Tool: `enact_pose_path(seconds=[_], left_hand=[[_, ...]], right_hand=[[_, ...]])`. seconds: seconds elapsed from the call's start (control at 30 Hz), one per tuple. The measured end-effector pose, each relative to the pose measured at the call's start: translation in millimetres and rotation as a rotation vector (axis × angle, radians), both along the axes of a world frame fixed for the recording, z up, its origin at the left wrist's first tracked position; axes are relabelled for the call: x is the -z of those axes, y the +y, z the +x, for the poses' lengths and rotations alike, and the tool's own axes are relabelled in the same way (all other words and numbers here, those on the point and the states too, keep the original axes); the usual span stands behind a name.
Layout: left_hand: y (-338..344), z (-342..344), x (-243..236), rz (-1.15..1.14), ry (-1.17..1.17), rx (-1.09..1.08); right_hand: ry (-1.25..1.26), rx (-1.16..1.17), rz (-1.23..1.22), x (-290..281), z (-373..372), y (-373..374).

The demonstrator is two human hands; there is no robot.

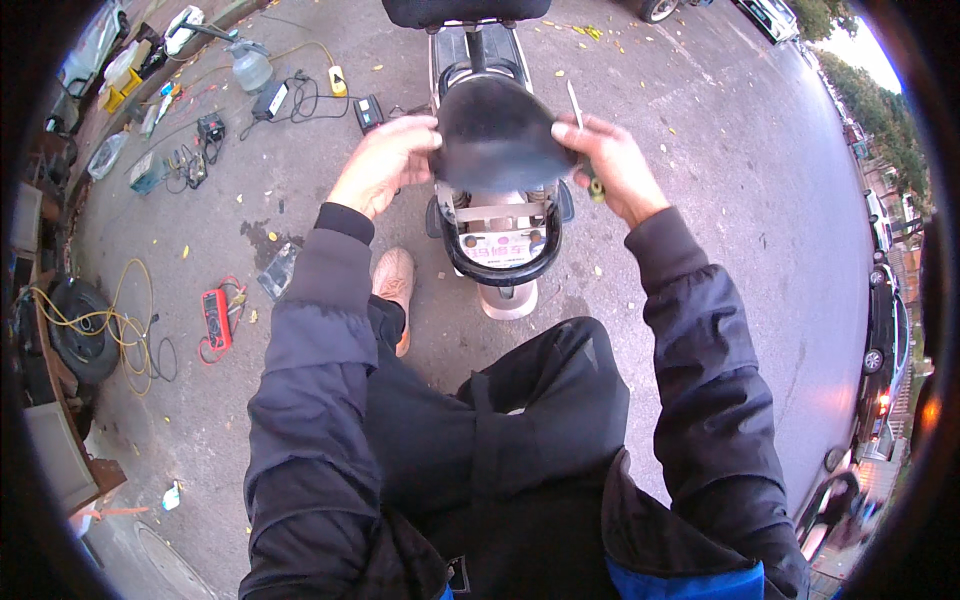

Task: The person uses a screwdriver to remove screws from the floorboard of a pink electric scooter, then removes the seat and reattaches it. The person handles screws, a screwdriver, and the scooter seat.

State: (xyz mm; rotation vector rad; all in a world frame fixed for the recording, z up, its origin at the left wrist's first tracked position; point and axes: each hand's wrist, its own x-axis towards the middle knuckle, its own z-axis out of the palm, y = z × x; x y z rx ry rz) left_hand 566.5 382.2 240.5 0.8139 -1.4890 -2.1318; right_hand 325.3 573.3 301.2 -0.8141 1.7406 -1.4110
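Observation:
A rounded, smooth black scooter seat (497, 125) is between my two hands, over the rear of a small electric scooter (503, 272). My left hand (393, 158) grips its left edge, thumb and fingers closed. At the opposite edge my right hand (618, 168) is closed on the seat's rim. That same hand also holds a screwdriver (597, 188), its green-yellow handle below the palm and its pale shaft pointing up past the fingers. Below the seat show the scooter's black curved rear bar (505, 272) and a white panel with pink marks. The seat's underside is hidden.
To the left on the pavement lie a red multimeter (216, 318), a black charger (270, 100) with cables, and a spray bottle (251, 68). A wheel (84, 330) with a yellow hose is farther left. Parked cars (880, 320) line the right side.

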Motion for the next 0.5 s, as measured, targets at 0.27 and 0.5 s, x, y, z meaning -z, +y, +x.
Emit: enact_pose_path(seconds=[0.27, 0.5], left_hand=[[21, -11, 5, -0.329, -0.279, 0.056], [18, -15, 6, -0.62, -0.452, 0.084]], right_hand=[[0.387, -0.011, 0.186, 39, 7, 8], [0.756, 0.013, 0.27, 28, 21, 6]])
